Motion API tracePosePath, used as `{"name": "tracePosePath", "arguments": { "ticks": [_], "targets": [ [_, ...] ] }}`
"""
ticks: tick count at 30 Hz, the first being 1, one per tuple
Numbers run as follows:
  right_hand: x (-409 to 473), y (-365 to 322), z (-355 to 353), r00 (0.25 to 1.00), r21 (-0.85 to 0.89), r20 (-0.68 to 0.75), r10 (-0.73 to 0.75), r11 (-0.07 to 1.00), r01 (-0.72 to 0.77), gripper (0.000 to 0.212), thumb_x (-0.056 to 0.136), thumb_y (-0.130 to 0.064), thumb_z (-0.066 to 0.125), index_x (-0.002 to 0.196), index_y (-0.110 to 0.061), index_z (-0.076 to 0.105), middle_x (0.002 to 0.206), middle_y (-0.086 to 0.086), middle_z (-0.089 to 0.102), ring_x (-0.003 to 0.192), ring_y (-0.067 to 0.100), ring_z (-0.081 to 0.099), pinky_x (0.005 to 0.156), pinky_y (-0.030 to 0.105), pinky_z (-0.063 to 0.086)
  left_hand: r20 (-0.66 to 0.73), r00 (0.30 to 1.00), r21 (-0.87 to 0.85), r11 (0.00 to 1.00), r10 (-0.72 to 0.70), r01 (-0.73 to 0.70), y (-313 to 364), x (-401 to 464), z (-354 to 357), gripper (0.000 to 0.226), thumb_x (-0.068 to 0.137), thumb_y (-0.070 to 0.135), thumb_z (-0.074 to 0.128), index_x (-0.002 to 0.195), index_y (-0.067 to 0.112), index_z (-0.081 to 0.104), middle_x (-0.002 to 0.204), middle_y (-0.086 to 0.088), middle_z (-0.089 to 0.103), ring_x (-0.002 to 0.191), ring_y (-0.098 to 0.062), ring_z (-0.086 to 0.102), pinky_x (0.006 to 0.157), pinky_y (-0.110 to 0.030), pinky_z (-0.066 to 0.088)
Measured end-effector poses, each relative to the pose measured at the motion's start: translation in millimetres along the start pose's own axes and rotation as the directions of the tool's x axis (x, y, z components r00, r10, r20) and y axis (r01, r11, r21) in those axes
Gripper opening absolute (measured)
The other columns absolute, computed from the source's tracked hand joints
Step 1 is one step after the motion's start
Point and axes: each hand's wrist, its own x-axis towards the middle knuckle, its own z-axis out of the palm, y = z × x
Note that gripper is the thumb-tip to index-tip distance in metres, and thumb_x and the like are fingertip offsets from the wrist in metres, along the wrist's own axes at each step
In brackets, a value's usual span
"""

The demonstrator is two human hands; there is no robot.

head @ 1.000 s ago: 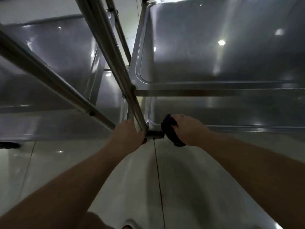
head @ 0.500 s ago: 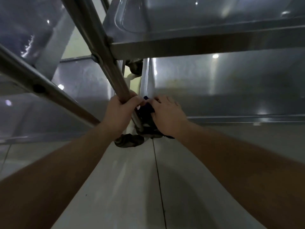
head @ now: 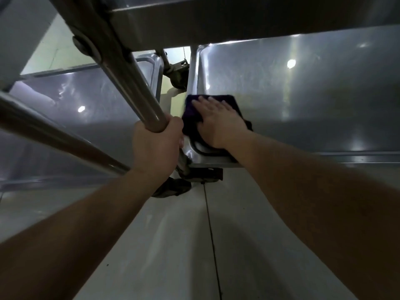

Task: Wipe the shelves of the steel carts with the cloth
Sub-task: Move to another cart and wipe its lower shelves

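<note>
Two steel carts stand side by side. On the right cart's bottom shelf (head: pixel 303 100) a dark purple cloth (head: pixel 229 100) lies spread in the near left corner. My right hand (head: pixel 218 120) lies flat on the cloth with straight fingers, pressing it to the shelf. My left hand (head: pixel 158 146) grips the cart's upright steel post (head: pixel 134 89) just left of that corner. The shelf above (head: pixel 238 20) overhangs the top of the view and hides the far part of the bottom shelf.
The left cart's bottom shelf (head: pixel 75 109) sits behind a slanting steel tube (head: pixel 54 135). Caster wheels show at the near corner (head: pixel 173 189) and at the far gap between the carts (head: pixel 177 76). Pale tiled floor (head: pixel 173 245) runs beneath my arms.
My right hand moved from the shelf's corner edge onto the bottom shelf and flattened on the spread cloth. My view dropped lower, under the upper shelf. My left hand kept its grip on the post.
</note>
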Motion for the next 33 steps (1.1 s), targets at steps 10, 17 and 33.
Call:
{"name": "tracePosePath", "arguments": {
  "ticks": [10, 17, 33],
  "targets": [
    [-61, 192, -75, 0.708, 0.101, -0.237, 0.666, 0.741, -0.664, 0.054, 0.092, -0.026, 0.035, 0.140, -0.008, 0.048, 0.147, 0.020, 0.048, 0.136, 0.041, 0.044, 0.114, 0.057, 0.036, -0.008, 1.000, -0.065, 0.998, 0.017, -0.018, -4, 1, 3, 0.024, 0.084, 0.001, 0.059, 0.062, 0.006, 0.053, 0.052, -0.003, 0.051, 0.053, -0.021, 0.052, 0.058, -0.035, 0.052],
    [14, 120, -65, 0.827, 0.093, -0.109, 0.551, 0.834, -0.544, 0.065, 0.098, -0.025, 0.039, 0.160, -0.013, 0.026, 0.168, 0.008, 0.022, 0.154, 0.032, 0.020, 0.125, 0.050, 0.019, 0.012, 1.000, -0.075, 0.997, 0.007, -0.007, -3, 2, 3, 0.029, 0.089, -0.004, 0.058, 0.063, 0.007, 0.053, 0.050, 0.000, 0.050, 0.050, -0.017, 0.050, 0.055, -0.032, 0.050],
    [-70, -21, 14, 0.986, 0.050, 0.116, -0.121, 0.992, 0.116, 0.062, 0.105, -0.046, 0.031, 0.162, -0.038, 0.008, 0.171, -0.011, 0.003, 0.158, 0.013, -0.003, 0.123, 0.036, -0.010, 0.027, 0.999, -0.095, 0.995, 0.021, -0.018, -4, 6, -2, 0.034, 0.086, 0.003, 0.060, 0.057, 0.020, 0.058, 0.051, 0.002, 0.053, 0.050, -0.017, 0.052, 0.057, -0.033, 0.049]
  ]
}}
